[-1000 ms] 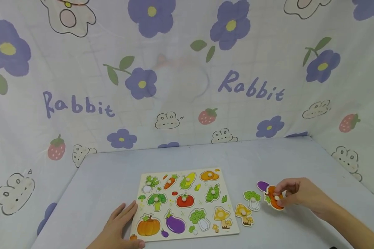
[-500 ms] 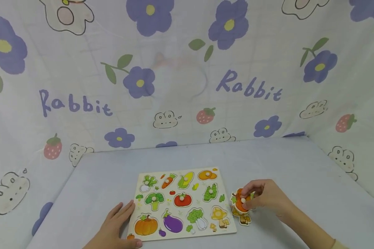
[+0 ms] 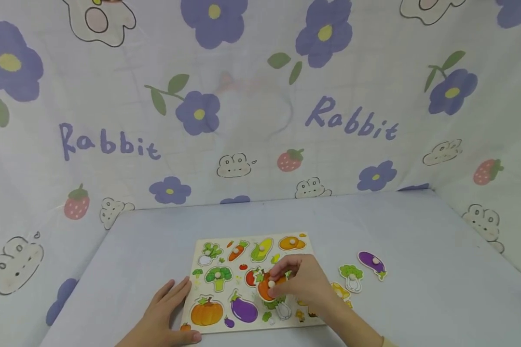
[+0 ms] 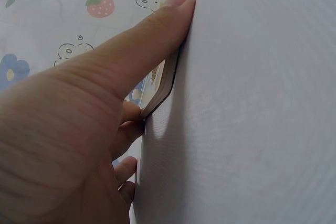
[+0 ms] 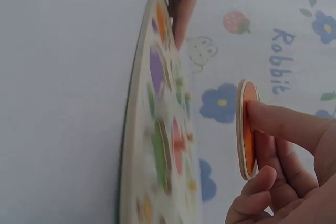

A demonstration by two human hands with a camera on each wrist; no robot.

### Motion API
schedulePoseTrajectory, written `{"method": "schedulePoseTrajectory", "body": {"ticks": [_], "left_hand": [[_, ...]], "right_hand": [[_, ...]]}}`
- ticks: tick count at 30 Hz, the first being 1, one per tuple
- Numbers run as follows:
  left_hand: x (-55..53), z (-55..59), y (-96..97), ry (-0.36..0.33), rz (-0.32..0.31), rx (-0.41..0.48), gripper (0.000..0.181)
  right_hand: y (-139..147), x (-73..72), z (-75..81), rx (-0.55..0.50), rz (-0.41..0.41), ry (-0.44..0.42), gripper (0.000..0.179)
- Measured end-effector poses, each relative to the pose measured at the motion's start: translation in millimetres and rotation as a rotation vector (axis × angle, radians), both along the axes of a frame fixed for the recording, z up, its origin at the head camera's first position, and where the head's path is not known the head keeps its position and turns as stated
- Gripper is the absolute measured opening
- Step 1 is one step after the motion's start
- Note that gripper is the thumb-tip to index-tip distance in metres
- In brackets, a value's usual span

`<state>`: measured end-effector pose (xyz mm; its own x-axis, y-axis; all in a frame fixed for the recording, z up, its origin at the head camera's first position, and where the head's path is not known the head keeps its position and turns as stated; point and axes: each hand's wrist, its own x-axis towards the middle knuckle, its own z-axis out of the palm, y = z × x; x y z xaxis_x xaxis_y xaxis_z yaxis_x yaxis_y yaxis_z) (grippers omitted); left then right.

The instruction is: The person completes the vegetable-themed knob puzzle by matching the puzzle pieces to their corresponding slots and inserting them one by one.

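The left hand (image 3: 162, 313) rests at the near left corner of a wooden vegetable puzzle board (image 3: 286, 324). In the left wrist view its straight thumb (image 4: 152, 32) lies along the near edge, with the other fingers at the side edge. Above the board's middle, the right hand (image 3: 306, 283) pinches the knob of a pumpkin puzzle piece (image 3: 265, 289). That piece hangs apart from the board, seen edge-on in the right wrist view (image 5: 248, 148). It partly covers the tomato piece (image 3: 249, 278) and the cabbage picture. The pumpkin recess (image 3: 206, 315) and eggplant recess (image 3: 244, 311) show bare pictures without knobs.
Right of the board lie an eggplant piece (image 3: 369, 261), a cabbage piece (image 3: 353, 284) and a mushroom piece (image 3: 339, 290), the last partly hidden by the right wrist. Several knobbed pieces, such as the broccoli (image 3: 217, 272), sit in the board. A patterned curtain (image 3: 252, 106) stands behind the table.
The right hand has carried the pumpkin piece leftward from beside the eggplant piece, past the mushroom piece, to above the board. The left hand has stayed at the board's corner.
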<state>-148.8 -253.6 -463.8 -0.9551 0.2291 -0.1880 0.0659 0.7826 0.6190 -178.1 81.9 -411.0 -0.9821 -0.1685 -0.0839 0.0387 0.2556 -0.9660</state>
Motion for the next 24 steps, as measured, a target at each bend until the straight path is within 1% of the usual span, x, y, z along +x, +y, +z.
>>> {"method": "schedulePoseTrajectory", "body": {"ticks": [4,9,12,17,24], "left_hand": [[-1.7,-1.8,2.4,-0.001,0.015,-0.006,0.118],[-1.2,-2.3,2.4,-0.005,0.026,-0.010,0.118],[-0.3,-1.2,1.1,-0.007,0.014,-0.006,0.117],[1.1,1.0,0.2,-0.001,-0.005,0.000,0.114],[1.3,2.3,0.9,0.032,-0.021,0.014,0.114]], "right_hand": [[-26.5,2.7,-8.9,-0.084,0.027,0.015,0.029],[-53.8,6.4,-22.0,-0.121,0.046,0.019,0.028],[-65.0,8.3,-25.8,-0.113,0.034,0.017,0.029],[-78.8,10.6,-28.2,-0.067,0.022,0.033,0.030],[-93.3,12.2,-33.3,-0.036,0.055,0.073,0.030]]}}
